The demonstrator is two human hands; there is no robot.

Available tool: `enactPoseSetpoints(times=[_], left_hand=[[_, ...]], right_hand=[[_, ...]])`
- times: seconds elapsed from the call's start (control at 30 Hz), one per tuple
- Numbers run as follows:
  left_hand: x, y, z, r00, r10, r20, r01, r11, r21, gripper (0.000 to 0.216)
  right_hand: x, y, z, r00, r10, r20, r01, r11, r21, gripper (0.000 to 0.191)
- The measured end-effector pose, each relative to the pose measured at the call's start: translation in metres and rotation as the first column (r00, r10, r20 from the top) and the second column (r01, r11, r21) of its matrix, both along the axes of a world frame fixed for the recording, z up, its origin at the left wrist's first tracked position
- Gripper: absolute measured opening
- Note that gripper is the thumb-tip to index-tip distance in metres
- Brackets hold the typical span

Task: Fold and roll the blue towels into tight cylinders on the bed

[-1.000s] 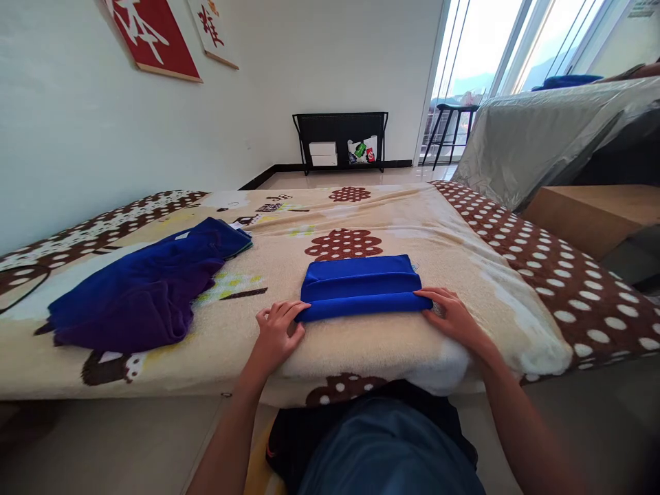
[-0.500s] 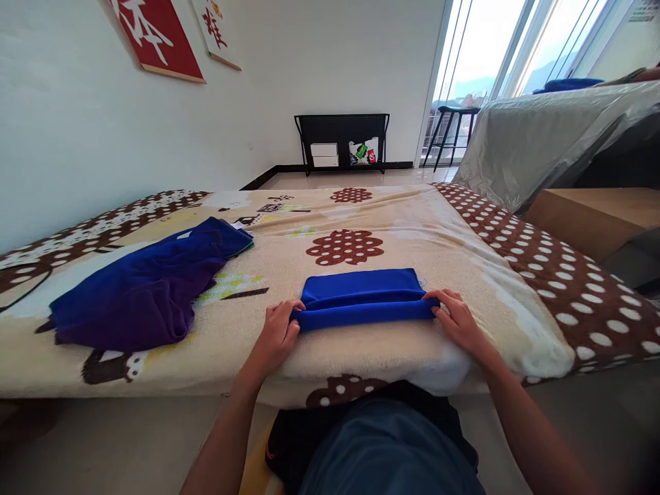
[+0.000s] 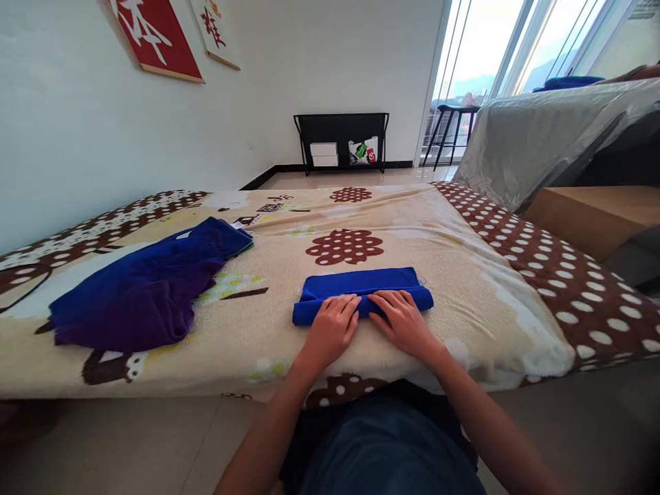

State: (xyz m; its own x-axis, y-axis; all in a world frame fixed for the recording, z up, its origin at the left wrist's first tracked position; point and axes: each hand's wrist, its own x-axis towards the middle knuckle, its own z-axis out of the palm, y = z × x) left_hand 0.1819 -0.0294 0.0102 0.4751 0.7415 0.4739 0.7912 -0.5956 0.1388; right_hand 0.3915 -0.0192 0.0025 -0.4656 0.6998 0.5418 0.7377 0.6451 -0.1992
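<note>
A bright blue cloth lies on the bed near its front edge, its near part rolled into a thick tube and its far part flat. My left hand rests on the roll left of its middle, fingers laid over the top. Close beside it, my right hand lies over the roll right of the middle, fingers extended and thumb apart. Both ends of the roll stick out past my hands. To the left, a crumpled blue-and-purple fabric piece with a small white tag lies apart from both hands.
A cream blanket with brown dotted patterns covers the bed. Beyond it stands a black rack holding white boxes and a bag. At right are a cardboard box, a plastic-covered piece of furniture and a dark stool.
My hands have let go of the roll's two ends and moved inward to its middle, now lying on top of it. The roll looks thicker. The blue-and-purple fabric has not moved.
</note>
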Motion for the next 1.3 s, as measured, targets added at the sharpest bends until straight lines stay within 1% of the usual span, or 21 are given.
enactPoseSetpoints(times=[0.07, 0.13, 0.2, 0.27, 0.33, 0.37, 0.4, 0.43, 0.5, 0.57, 0.63, 0.73, 0.8, 0.87, 0.93, 0.97, 1.0, 1.1, 1.17, 1.23, 1.3], left_hand=[[-0.019, 0.0, -0.003, 0.999, 0.022, 0.023, -0.022, 0.999, -0.026, 0.037], [-0.045, -0.002, -0.006, 0.997, 0.07, 0.031, -0.069, 0.997, -0.043, 0.039], [-0.067, -0.004, -0.008, 0.988, 0.154, 0.024, -0.153, 0.988, -0.038, 0.038], [-0.077, -0.008, -0.009, 0.967, 0.253, 0.019, -0.254, 0.967, 0.013, 0.036], [-0.068, -0.011, -0.007, 0.95, 0.312, 0.031, -0.314, 0.945, 0.088, 0.035], [-0.057, -0.012, -0.005, 0.951, 0.309, 0.036, -0.311, 0.944, 0.114, 0.036], [-0.043, -0.011, -0.003, 0.96, 0.277, 0.033, -0.279, 0.953, 0.119, 0.039], [-0.028, -0.01, 0.0, 0.975, 0.221, 0.021, -0.222, 0.97, 0.101, 0.042], [0.0, -0.003, 0.005, 0.995, 0.094, -0.01, -0.094, 0.995, 0.016, 0.042], [0.016, 0.005, 0.008, 0.999, 0.036, -0.017, -0.037, 0.997, -0.074, 0.04], [0.011, 0.012, 0.008, 0.998, 0.065, 0.001, -0.064, 0.99, -0.126, 0.04], [-0.026, 0.012, 0.002, 0.985, 0.173, 0.026, -0.168, 0.976, -0.136, 0.042], [-0.055, 0.006, -0.003, 0.968, 0.251, 0.023, -0.247, 0.964, -0.099, 0.04], [-0.072, -0.002, -0.006, 0.95, 0.311, 0.009, -0.31, 0.95, -0.027, 0.036], [-0.068, -0.007, -0.005, 0.941, 0.34, 0.001, -0.339, 0.939, 0.056, 0.034], [-0.059, -0.008, -0.003, 0.943, 0.333, 0.002, -0.332, 0.94, 0.082, 0.035], [-0.047, -0.007, 0.0, 0.955, 0.297, 0.001, -0.296, 0.951, 0.085, 0.036], [-0.007, 0.003, 0.007, 0.994, 0.109, -0.004, -0.109, 0.994, -0.02, 0.037], [0.008, 0.011, 0.009, 0.998, 0.055, 0.024, -0.053, 0.993, -0.109, 0.036], [0.006, 0.014, 0.007, 0.994, 0.082, 0.073, -0.07, 0.985, -0.16, 0.037], [-0.013, 0.011, 0.002, 0.986, 0.109, 0.126, -0.086, 0.981, -0.175, 0.039]], right_hand=[[0.019, 0.005, -0.006, 0.998, -0.058, 0.006, 0.058, 0.998, -0.014, 0.038], [0.044, 0.008, -0.012, 0.99, -0.14, 0.014, 0.14, 0.99, -0.014, 0.041], [0.064, 0.009, -0.017, 0.976, -0.215, 0.022, 0.215, 0.977, 0.0, 0.042], [0.072, 0.007, -0.018, 0.963, -0.267, 0.028, 0.266, 0.964, 0.028, 0.042], [0.063, 0.002, -0.014, 0.956, -0.292, 0.014, 0.291, 0.955, 0.06, 0.038], [0.052, 0.0, -0.012, 0.96, -0.281, 0.004, 0.28, 0.957, 0.068, 0.036], [0.039, -0.002, -0.008, 0.968, -0.252, -0.001, 0.251, 0.966, 0.067, 0.035], [0.025, -0.003, -0.005, 0.978, -0.207, 0.001, 0.206, 0.977, 0.056, 0.034], [-0.001, -0.001, 0.0, 0.994, -0.107, 0.022, 0.107, 0.994, 0.017, 0.034], [-0.014, 0.004, 0.003, 0.998, -0.057, 0.039, 0.058, 0.998, -0.025, 0.035], [-0.009, 0.011, 0.001, 0.997, -0.059, 0.041, 0.061, 0.997, -0.05, 0.038], [0.028, 0.017, -0.006, 0.99, -0.138, 0.04, 0.14, 0.989, -0.05, 0.042], [0.055, 0.016, -0.011, 0.98, -0.196, 0.046, 0.197, 0.98, -0.027, 0.042], [0.069, 0.011, -0.013, 0.971, -0.231, 0.056, 0.23, 0.973, 0.016, 0.041], [0.062, 0.005, -0.012, 0.966, -0.252, 0.051, 0.249, 0.966, 0.067, 0.039], [0.052, 0.003, -0.01, 0.968, -0.247, 0.046, 0.243, 0.967, 0.081, 0.038], [0.039, 0.001, -0.008, 0.974, -0.223, 0.047, 0.219, 0.972, 0.082, 0.037], [-0.003, 0.001, 0.001, 0.993, -0.088, 0.073, 0.087, 0.996, 0.015, 0.039], [-0.018, 0.006, 0.003, 0.996, -0.05, 0.069, 0.053, 0.998, -0.042, 0.04], [-0.013, 0.01, 0.002, 0.996, -0.068, 0.049, 0.072, 0.994, -0.078, 0.041], [0.009, 0.013, -0.003, 0.993, -0.111, 0.031, 0.113, 0.99, -0.088, 0.042]])
